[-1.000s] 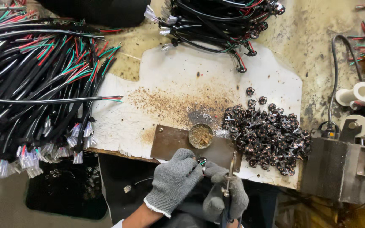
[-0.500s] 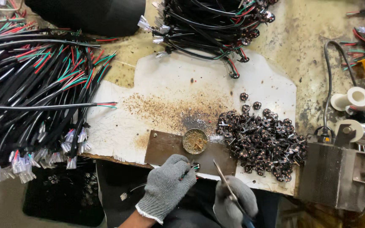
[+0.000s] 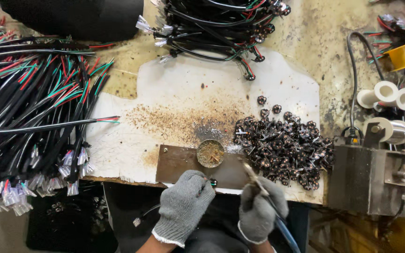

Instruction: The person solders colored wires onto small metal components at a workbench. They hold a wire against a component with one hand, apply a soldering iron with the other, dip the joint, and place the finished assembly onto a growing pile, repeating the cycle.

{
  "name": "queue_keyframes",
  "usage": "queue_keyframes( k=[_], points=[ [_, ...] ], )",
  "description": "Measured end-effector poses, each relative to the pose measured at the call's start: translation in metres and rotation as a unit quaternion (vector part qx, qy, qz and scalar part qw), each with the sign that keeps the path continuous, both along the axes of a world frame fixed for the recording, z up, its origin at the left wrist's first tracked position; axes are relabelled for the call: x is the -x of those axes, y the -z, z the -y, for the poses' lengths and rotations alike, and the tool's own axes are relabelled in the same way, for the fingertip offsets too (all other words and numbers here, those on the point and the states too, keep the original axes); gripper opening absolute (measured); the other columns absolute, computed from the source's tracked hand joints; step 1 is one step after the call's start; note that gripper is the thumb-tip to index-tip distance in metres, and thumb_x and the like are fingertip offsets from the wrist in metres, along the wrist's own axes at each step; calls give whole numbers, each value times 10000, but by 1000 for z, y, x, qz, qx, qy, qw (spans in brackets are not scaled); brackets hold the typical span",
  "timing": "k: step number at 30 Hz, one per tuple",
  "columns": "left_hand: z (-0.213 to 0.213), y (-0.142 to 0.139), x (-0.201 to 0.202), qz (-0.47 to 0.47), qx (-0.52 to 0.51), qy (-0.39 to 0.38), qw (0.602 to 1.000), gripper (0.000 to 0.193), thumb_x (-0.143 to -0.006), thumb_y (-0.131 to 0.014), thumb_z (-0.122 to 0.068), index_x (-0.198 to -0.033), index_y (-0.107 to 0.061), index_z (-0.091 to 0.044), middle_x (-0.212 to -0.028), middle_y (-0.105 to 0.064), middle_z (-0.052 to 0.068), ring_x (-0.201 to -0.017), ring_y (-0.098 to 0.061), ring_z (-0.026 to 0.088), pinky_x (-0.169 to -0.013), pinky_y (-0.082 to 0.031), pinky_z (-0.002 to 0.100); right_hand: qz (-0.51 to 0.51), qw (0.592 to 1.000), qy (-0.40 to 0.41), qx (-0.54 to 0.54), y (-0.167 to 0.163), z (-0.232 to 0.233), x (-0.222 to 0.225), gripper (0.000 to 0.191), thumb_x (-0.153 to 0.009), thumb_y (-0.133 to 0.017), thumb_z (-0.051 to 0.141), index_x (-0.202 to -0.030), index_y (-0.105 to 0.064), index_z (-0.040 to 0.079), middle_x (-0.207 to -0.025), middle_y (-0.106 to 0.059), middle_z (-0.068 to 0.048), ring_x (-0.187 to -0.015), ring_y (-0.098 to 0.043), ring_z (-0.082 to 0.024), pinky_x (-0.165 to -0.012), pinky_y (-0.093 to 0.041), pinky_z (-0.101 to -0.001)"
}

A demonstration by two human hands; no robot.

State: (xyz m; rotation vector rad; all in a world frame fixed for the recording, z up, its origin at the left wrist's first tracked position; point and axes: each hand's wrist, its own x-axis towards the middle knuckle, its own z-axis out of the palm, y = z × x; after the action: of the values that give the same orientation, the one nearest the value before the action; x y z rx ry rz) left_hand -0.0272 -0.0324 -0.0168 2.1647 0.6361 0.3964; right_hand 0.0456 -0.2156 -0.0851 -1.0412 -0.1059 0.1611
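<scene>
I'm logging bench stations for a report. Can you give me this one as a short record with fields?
Left hand: grey glove, pinching a small wired part at the bench edge
Right hand: grey glove, holding a soldering iron
Ahead: small round pot on a brown plate
Right: pile of small dark parts
Left: cable bundle

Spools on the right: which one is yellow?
The yellow spool near the top right corner, lying on its side. The spools below it are white, and one holds silvery wire.
</scene>
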Motion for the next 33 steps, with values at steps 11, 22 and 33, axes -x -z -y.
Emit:
queue_keyframes(
  k=[11, 22, 33],
  points=[
    [-6, -4, 4, -23, 42, 5, 999, 180, -827, -778, -208, -902, -715, -57, -936, -707, 110, -716, -715, 288, -615, -563, 369, 54, 995, -18, 79, -7, -30, 1, 248, -938, -576, 22, -1185, -580, -5, -832, -582, -92, -588, -517, -96, -501, -397, -227],
    [-8, 1, 8, 27, 29, 2, 999, 161, -836, -753, -171, -913, -695, -42, -913, -706, 114, -760, -723, 297, -651, -575, 369, -116, 990, 10, 77, -19, -26, -3, 290, -862, -546, 47, -1147, -581, 12, -1024, -628, -68, -782, -615, -96, -695, -544, -233],
    [-6, -5, 9, -25, 57, 17, 998, 187, -858, -753, -174, -894, -617, -51, -891, -625, 115, -711, -694, 293, -598, -550, 377, 237, 941, 29, 240, -26, -13, -11, 105, -1020, -642, 64, -1091, -638, -12, -903, -616, -92, -696, -538, -140, -663, -433, -250]
  ],
)
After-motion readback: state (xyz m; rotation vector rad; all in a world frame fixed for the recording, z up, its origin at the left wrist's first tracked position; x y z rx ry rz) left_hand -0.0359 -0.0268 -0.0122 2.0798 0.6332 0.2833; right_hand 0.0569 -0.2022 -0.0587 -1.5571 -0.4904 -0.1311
